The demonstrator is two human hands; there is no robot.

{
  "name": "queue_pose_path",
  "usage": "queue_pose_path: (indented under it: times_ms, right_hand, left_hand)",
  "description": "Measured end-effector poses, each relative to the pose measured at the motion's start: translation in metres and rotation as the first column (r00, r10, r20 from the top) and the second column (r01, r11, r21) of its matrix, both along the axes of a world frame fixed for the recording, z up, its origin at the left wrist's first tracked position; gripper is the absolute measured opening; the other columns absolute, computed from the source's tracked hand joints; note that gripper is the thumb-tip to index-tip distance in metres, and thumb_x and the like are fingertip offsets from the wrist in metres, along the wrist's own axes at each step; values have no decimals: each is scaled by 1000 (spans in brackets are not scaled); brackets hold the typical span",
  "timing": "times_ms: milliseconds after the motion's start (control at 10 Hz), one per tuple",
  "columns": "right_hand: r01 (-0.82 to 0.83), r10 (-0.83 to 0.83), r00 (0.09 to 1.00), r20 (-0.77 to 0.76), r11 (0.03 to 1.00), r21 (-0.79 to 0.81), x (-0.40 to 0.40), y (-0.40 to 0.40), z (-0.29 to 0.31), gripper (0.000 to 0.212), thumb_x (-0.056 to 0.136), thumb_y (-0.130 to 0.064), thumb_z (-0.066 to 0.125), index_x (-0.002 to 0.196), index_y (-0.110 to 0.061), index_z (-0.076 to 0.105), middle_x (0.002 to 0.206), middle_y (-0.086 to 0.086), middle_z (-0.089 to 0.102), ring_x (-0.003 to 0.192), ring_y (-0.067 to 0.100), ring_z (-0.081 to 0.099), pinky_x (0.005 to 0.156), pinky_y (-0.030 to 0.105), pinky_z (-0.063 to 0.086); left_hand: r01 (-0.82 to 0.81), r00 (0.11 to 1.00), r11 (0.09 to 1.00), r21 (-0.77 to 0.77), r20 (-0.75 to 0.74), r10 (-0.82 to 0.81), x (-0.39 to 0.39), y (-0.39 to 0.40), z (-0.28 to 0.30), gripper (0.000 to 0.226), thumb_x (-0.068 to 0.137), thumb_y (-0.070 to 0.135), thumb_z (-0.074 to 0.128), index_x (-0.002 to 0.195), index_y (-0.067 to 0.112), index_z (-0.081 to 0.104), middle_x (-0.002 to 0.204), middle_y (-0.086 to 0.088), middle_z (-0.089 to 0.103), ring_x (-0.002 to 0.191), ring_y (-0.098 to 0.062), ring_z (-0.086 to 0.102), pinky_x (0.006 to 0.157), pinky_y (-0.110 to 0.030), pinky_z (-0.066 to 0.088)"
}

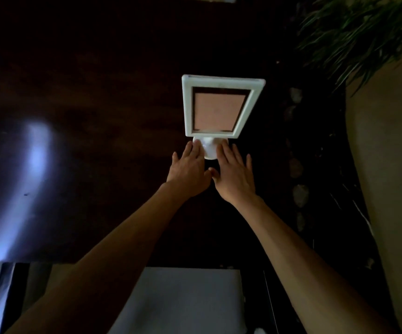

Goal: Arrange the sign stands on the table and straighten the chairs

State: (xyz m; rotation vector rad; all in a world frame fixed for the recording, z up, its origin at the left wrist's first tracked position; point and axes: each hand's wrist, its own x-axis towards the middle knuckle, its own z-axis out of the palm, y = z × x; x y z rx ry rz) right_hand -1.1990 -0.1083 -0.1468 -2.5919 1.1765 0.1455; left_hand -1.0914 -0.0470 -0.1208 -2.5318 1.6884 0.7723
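Currently our left hand (190,170) and right hand (233,173) lie flat-fingered against the stand (220,109) base, ungripped; uneven pushing could topple it.

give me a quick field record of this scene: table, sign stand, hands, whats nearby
table: dark wood table, glare patch at left
sign stand: white sign stand, upright, pink insert, round base on the table
left hand: left hand flat, fingertips at the base's left side
right hand: right hand flat, fingertips at the base's right side
nearby: plant at upper right; grey seat below the table edge
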Motion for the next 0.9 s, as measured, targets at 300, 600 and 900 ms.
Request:
queue_pose_path:
  times_ms: [300, 600, 900]
  right_hand:
    - [-50, 47, 998, -29, 994, -97, 38, -48, 5, 66, 91, -35, 49, 144, -13, 16, 157, 5, 18, 141, 30, 20, 114, 54, 19]
    - [-72, 64, 997, -48, 982, -175, 50, -57, 15, 59, 92, -34, 47, 141, -9, 25, 151, 8, 26, 126, 33, 37, 99, 47, 35]
    - [-82, 60, 988, -144, 984, -156, 48, -54, 30, 47, 91, -32, 51, 128, -5, 41, 135, 13, 42, 120, 33, 43, 96, 44, 38]
  left_hand:
    - [-42, 994, 998, -55, 100, 47, 31, -56, 10, 65, 86, 37, 56, 133, -1, 33, 139, -15, 41, 127, -31, 40, 101, -52, 38]
    - [-39, 984, 990, -136, 169, 62, 43, -72, 23, 33, 83, 19, 52, 108, -3, 52, 111, -23, 58, 112, -35, 47, 91, -48, 41]
    - [44, 976, 997, -59, 216, -30, 53, -70, 34, 25, 87, 12, 45, 106, 0, 57, 119, -18, 55, 113, -34, 48, 88, -45, 44]
